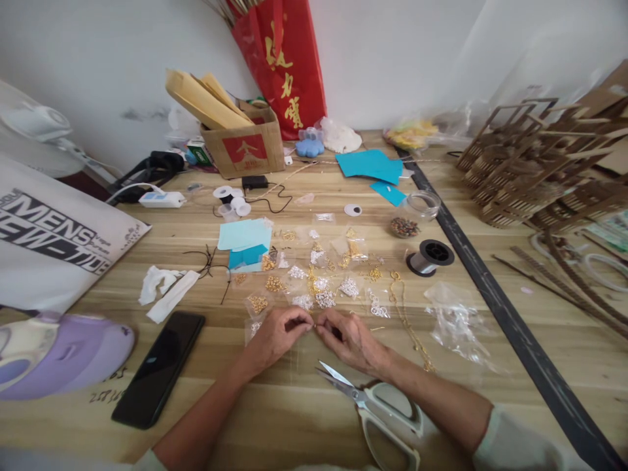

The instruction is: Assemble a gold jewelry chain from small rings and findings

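A tiny piece [314,326] sits between the fingertips of the left hand [284,335] and right hand [349,337] — thumbs and forefingers pinched together, near the desk's [275,418] front edge. Open scissors [360,396] lie just beside the right forearm; a phone [157,369] lies left.

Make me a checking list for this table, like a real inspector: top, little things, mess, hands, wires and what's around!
Surface: wooden table, with handwritten marks near the phone.
Job's things: small gold-coloured pieces and silver-coloured pieces in little piles; scissors with blades apart.
Clutter: phone, crumpled clear plastic, blue cards.
Grippers: bare left hand and right hand, fingertips pinched near each other; anything between them is too small to tell.
Cables: black adapter with a thin cord; white power strip with a white cable.
Surroundings: red bag against a pale wall.
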